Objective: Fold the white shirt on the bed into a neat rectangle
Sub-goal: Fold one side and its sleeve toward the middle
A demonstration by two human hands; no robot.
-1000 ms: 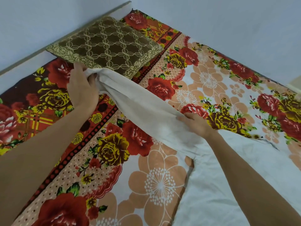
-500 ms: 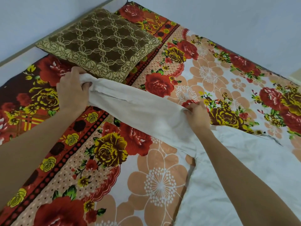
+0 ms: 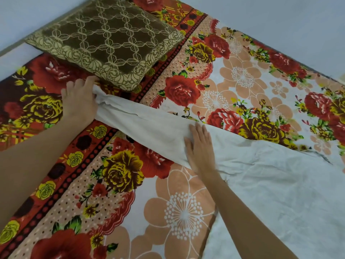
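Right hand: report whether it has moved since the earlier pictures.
Yes. The right hand has slid left along the sleeve, away from the dark yellow rose, and now lies flat.

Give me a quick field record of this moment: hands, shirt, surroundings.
left hand: grips the sleeve end, just below the pillow
right hand: flat, fingers straight, pressing the sleeve near where it joins the shirt body
sleeve: stretched out between the two hands
shirt: white, wrinkled, body spread at lower right on the floral bedsheet
pillow: brown, patterned, at the far left corner
fold status: not yet a rectangle
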